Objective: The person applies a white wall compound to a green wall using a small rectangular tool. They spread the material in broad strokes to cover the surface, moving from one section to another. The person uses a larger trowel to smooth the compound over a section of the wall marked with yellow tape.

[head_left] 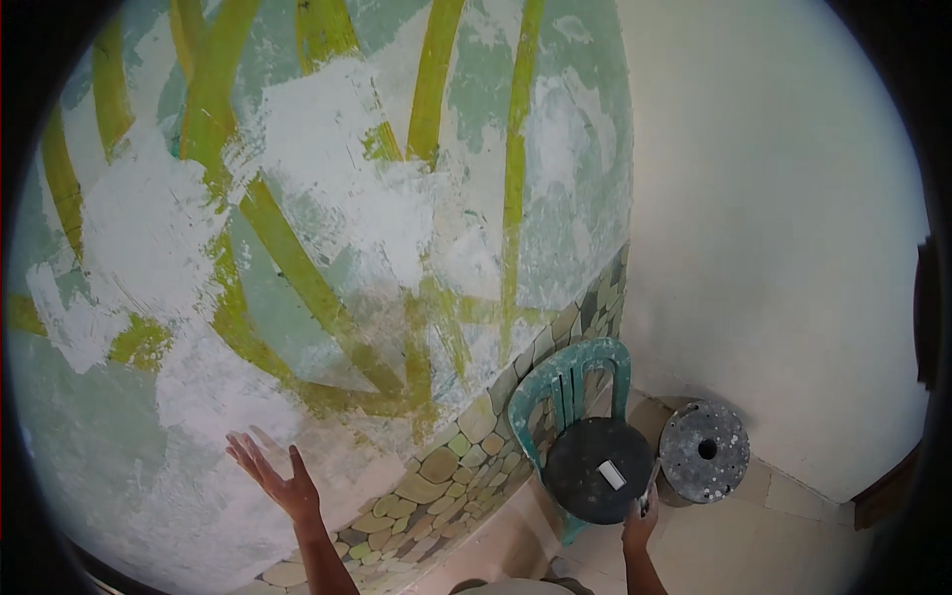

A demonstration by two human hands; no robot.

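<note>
Left hand is spread flat, released, touching the painted wall; right hand grasps a tool handle beside the round black tub on the green chair.

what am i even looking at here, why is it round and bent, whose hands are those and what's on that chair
This is one picture from a wide fisheye camera worn on a person's head, looking down and forward. That lens bends straight edges and darkens the corners. Both arms rising from the lower edge belong to the wearer.

The left hand is open, fingers spread, near a painted wall of green and yellow stripes with rough white patches. Along the wall's foot runs a band of rounded stones.

The right hand has its grip closed on a small tool, too small to identify. Beside it stands a green plastic chair carrying a black round tub with a small white object on it. A paint-spattered grey lid sits to the right.
</note>
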